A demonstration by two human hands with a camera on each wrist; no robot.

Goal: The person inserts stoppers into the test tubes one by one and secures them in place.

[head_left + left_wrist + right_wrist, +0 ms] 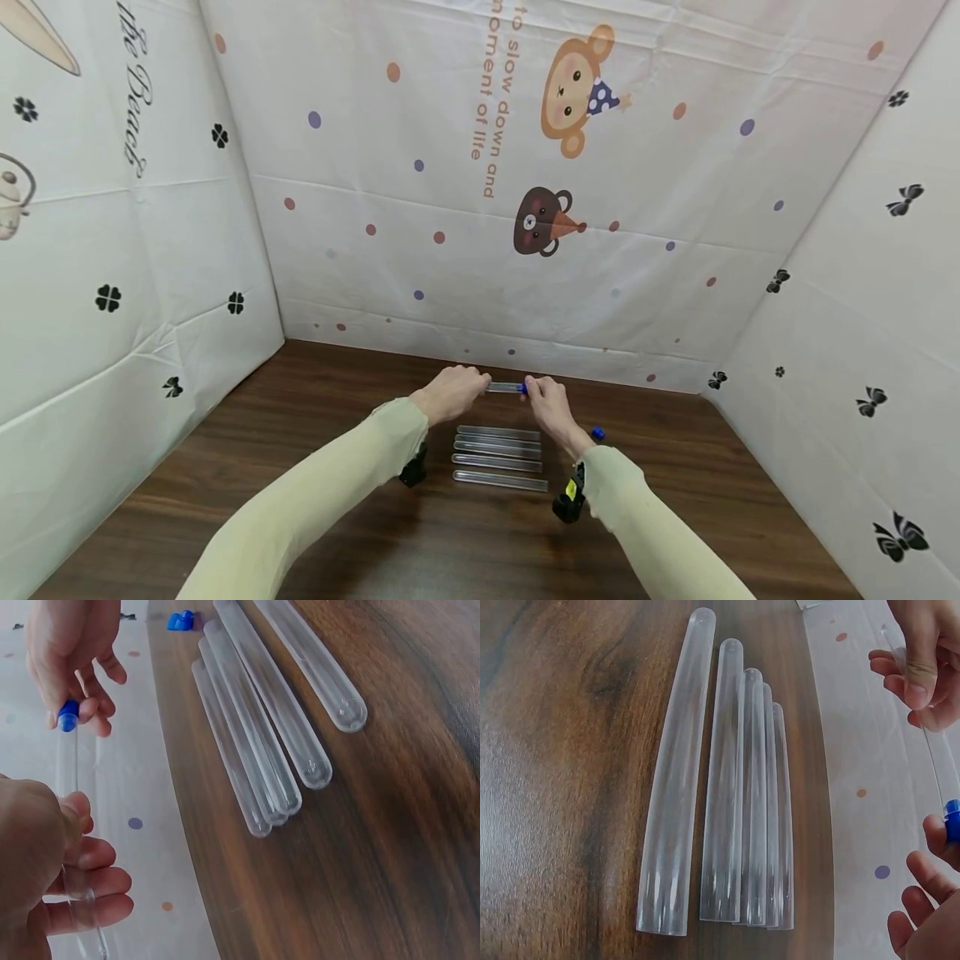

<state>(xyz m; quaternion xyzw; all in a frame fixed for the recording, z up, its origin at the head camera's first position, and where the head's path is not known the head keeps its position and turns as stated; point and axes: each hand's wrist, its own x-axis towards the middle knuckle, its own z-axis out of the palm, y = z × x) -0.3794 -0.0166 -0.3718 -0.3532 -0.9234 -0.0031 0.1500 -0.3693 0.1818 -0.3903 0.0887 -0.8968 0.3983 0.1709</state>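
My left hand (453, 392) grips a clear test tube (94, 941) with its fingers wrapped round the middle. At the mouth of that tube, my right hand (551, 406) pinches a blue cap (68, 714) between thumb and fingers. The cap's narrow end points toward the tube; how far it sits inside, I cannot tell. Both hands are raised above the far part of the table. Closer to me lie several more clear test tubes (675, 787), side by side and uncapped, their rounded ends to the left.
Loose blue caps (597, 432) lie on the wooden table (315, 500) to the right of the tubes, just beyond my right wrist. White printed sheets (450, 275) stand as walls at the back and both sides.
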